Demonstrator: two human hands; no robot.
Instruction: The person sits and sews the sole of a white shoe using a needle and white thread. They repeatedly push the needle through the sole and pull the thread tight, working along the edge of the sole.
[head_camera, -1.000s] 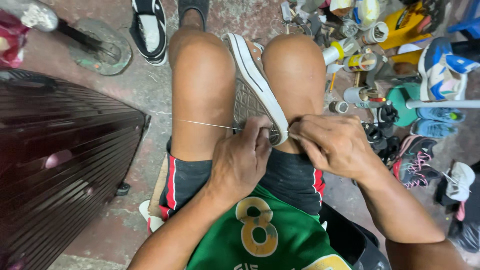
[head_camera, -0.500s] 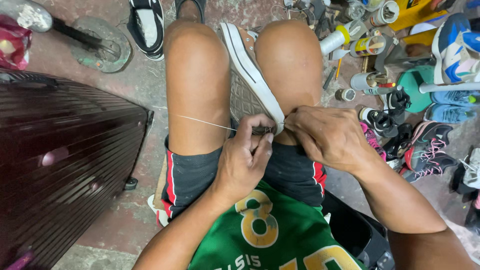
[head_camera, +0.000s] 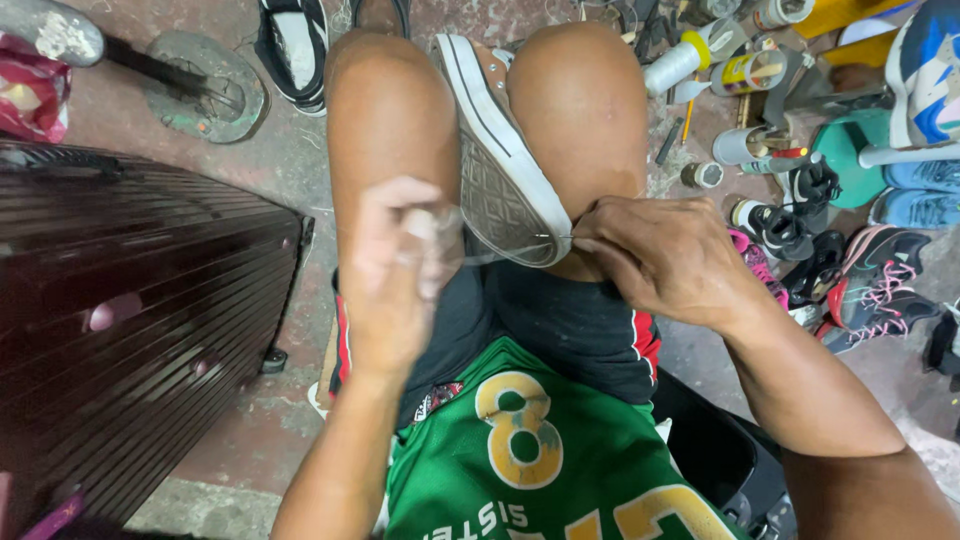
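Observation:
A sneaker (head_camera: 495, 165) with a grey patterned sole and white rim is clamped sole-up between my knees. My right hand (head_camera: 665, 255) grips its near end, fingertips pinched at the rim where a thin needle or thread pokes out. My left hand (head_camera: 400, 270) is blurred over my left thigh, fingers closed on a pale thread (head_camera: 490, 257) that runs to the sole's edge.
A dark ribbed case (head_camera: 130, 320) lies at the left. Glue bottles, tubes and spools (head_camera: 740, 75) crowd the floor at the upper right, with several shoes (head_camera: 860, 290) at the right. A black-and-white shoe (head_camera: 292, 45) lies beyond my left knee.
My left hand has swung left and up away from the sole's edge, drawing the thread, and is now motion-blurred. My right hand stays at the shoe's near end.

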